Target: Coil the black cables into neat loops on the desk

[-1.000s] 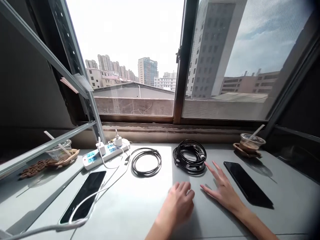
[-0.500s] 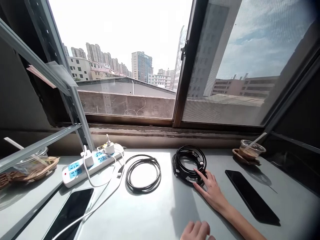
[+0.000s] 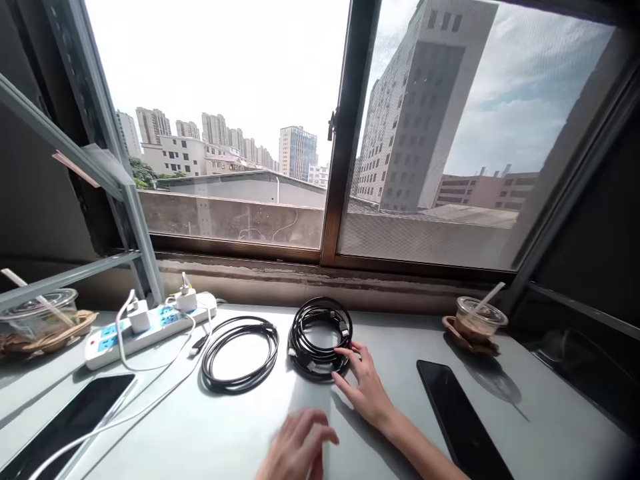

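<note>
My right hand (image 3: 367,387) lies on the grey table with its fingers spread, the fingertips touching the near edge of a bundle of coiled black cables (image 3: 320,337). My left hand (image 3: 297,447) hovers low at the bottom of the view, fingers loosely extended and a little blurred, holding nothing. A second, single coil of black cable (image 3: 240,353) lies just left of the bundle. A black phone (image 3: 457,417) lies face up to the right of my right forearm.
A white power strip (image 3: 145,325) with two white chargers sits at the left; a white cable runs from it to another phone (image 3: 60,427) at the lower left. Plastic cups stand at the far left (image 3: 35,320) and right (image 3: 477,320). A window spans the back.
The view has swung rightward, so everything sits further left in frame. My right hand stays at the cable bundle's edge. My left hand has come back up into view.
</note>
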Demonstrator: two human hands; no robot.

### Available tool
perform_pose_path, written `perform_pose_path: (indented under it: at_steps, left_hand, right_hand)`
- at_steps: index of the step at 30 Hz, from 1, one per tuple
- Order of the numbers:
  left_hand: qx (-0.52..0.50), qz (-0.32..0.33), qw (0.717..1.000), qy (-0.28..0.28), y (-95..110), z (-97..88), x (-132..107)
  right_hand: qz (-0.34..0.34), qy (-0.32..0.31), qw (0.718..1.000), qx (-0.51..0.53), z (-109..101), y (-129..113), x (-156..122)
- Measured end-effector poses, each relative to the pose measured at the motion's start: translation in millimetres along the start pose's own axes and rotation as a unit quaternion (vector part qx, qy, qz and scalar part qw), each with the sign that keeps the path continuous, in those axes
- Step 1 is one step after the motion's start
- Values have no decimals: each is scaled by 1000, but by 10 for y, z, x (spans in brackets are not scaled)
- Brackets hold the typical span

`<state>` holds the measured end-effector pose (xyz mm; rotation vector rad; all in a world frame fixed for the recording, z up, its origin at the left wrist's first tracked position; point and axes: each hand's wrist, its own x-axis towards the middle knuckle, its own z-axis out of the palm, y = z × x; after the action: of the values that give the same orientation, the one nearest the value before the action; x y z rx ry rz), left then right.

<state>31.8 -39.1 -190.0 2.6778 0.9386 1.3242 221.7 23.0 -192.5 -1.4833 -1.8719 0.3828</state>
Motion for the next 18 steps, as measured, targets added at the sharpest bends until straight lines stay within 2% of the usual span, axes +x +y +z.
perform_pose_path:
  at_steps: [2, 4, 6, 8, 10, 13, 15, 18]
  left_hand:
    - [25, -36, 996, -80, -30, -152, 358]
    - [74, -40, 986, -142, -116, -176, 733]
    - [139, -55, 972, -182, -237, -67, 1043]
    - [184, -81, 956, -215, -335, 117, 1230]
    - [196, -93, 949, -228, -373, 304, 1276]
    - [198, -92, 947, -235, -355, 489, 1152]
    - [196, -89, 949, -232, -360, 542, 1030]
    - [186, -92, 954, -215, -437, 561, 909]
  right_hand:
    - [-10, 5, 1000, 15, -13, -8, -4]
    - [-20, 16, 1000, 17, -31, -20, 3]
    - [-32, 28, 999, 15, -66, -29, 19]
    - [-40, 33, 999, 11, -125, -32, 41]
    - [-40, 44, 998, 1, -203, -29, 63]
    - [-43, 87, 995, -15, -310, -11, 91]
    - [-59, 105, 992, -33, -341, 12, 111]
    - [-95, 75, 989, -87, -321, 50, 167]
